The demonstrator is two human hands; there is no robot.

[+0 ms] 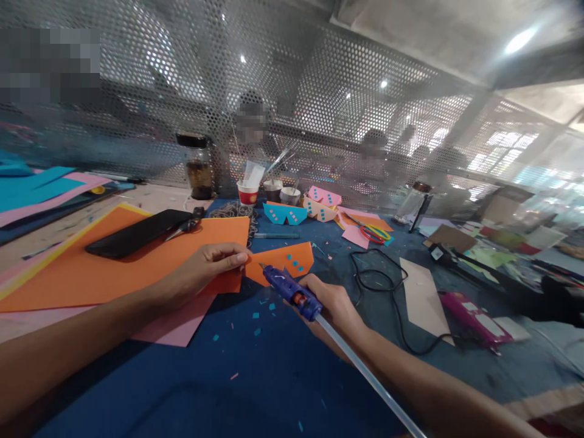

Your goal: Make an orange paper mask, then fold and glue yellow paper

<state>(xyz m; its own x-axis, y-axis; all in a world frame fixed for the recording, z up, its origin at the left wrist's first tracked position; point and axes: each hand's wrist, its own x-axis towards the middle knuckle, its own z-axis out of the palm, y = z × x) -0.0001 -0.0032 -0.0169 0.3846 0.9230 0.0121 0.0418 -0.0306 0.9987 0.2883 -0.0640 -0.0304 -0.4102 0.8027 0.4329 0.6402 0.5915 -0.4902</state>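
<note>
My right hand (pixel 335 304) is wrapped round a blue glue gun (pixel 292 290), with a long clear glue stick (pixel 369 377) trailing out of its back. The gun's nozzle points at an orange paper cutout (pixel 280 263), which carries several small blue squares on its right half. My left hand (pixel 223 258) pinches the left end of this cutout between thumb and fingers. Under my left forearm lie large orange sheets (pixel 219 234), and a pink sheet (pixel 177 322) shows below them. Small blue paper bits (pixel 256 315) are scattered on the blue table surface in front.
A black phone (pixel 141 232) and scissors (pixel 185 225) rest on the orange sheets. Behind stand blue, peach and pink cutouts (pixel 285 214), paper cups (pixel 247 193) and a dark-lidded jar (pixel 199 167). Rightward are colourful-handled scissors (pixel 374 233), a black cable (pixel 396 304) and a magenta power strip (pixel 477 319).
</note>
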